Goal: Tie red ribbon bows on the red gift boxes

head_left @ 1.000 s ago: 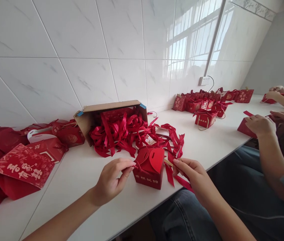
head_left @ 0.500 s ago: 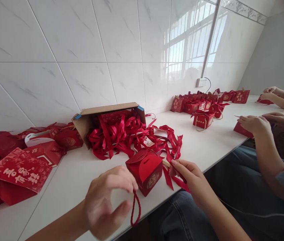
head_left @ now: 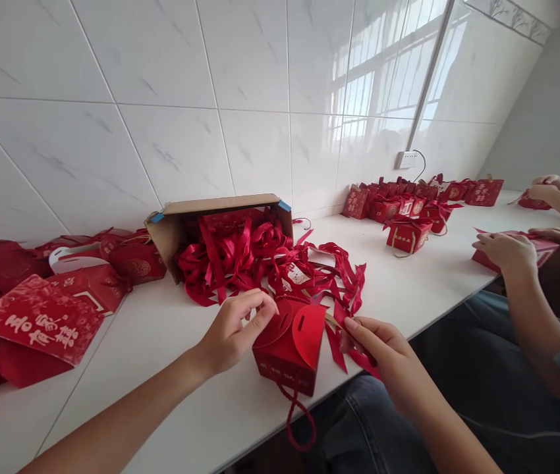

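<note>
A red gift box (head_left: 292, 342) with rounded, slotted top flaps stands near the table's front edge. From its near side a twisted red cord loop (head_left: 302, 424) hangs over that edge. My left hand (head_left: 233, 332) is at the box's upper left corner, thumb and fingertips brought together by the flap. Whether they pinch anything is hard to see. Right of the box, my right hand (head_left: 371, 342) is closed on a slim tan-tipped stick (head_left: 332, 320); its other end is mostly hidden. Red ribbon (head_left: 336, 349) lies around and under those fingers.
Behind the box, a cardboard carton (head_left: 221, 203) on its side spills red ribbons (head_left: 240, 257). Red boxes (head_left: 37, 329) crowd the left, and more boxes (head_left: 408, 234) stand at the back right. A co-worker's hands (head_left: 512, 250) hold a red box farther right.
My left hand has let go of the cord loop and risen to the box's upper left corner. The box has turned, its loop now in front. My right hand has barely moved.
</note>
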The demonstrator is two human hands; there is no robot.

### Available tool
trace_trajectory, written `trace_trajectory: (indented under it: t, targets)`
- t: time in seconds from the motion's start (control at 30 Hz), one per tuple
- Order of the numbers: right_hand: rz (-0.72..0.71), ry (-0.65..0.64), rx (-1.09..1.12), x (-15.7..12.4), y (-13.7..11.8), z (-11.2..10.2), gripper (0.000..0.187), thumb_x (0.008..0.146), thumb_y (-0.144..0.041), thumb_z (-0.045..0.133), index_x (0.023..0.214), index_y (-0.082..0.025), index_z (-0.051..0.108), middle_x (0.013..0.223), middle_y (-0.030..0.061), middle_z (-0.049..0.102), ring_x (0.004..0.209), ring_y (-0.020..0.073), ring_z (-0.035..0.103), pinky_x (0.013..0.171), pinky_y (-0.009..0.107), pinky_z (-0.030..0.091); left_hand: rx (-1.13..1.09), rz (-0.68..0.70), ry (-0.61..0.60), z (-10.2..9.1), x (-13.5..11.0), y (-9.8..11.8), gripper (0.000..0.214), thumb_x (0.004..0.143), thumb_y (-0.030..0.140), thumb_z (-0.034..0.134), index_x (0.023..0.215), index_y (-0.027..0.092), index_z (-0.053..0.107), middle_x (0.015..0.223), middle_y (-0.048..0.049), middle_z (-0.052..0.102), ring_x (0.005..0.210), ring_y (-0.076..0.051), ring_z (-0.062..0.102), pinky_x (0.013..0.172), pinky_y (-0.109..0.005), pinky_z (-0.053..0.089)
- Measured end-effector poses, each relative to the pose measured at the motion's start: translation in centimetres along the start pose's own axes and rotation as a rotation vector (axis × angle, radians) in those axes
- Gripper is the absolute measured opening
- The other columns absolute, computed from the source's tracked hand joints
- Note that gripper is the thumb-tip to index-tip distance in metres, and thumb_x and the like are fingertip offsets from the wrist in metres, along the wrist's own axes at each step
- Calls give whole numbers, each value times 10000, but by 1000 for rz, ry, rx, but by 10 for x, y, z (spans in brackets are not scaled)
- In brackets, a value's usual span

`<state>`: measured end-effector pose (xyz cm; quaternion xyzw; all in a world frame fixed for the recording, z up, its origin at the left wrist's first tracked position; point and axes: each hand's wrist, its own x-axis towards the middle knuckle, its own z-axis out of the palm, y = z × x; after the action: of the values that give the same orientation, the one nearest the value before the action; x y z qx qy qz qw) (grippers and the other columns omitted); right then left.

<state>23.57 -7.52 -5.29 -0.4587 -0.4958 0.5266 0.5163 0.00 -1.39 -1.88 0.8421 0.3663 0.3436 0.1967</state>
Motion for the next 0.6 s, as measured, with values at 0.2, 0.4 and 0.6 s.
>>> trace_trajectory:
  t: [0.2,0.4,0.6]
  targets:
    - [49,-72,-40,3,-6,1,473,794,-538,605,546,-159,467,541,-42,377,540,82,310,534,232,246,-116,-87,-10,15,-1,-16,188,878,304,489,1017,217,579,1123,-65,590,1081,-228,535,962,-355,409]
    - [133,-96,-76,12,-27,5,436,734,-519,660,517,-169,514,510,-34,414,505,87,333,501,238,261,-299,-258,-120,18,-4,-16,471,787,201,457,1244,300,511,1439,3,412,1389,-280,234,1147,-477,167]
    - [153,-177,-211,23,-37,19,323,738,-282,569,448,-170,478,470,-29,431,480,83,346,489,243,264,-239,-192,-184,12,-5,6,272,821,267,495,1069,268,608,1373,-39,460,1323,-276,358,1117,-446,256]
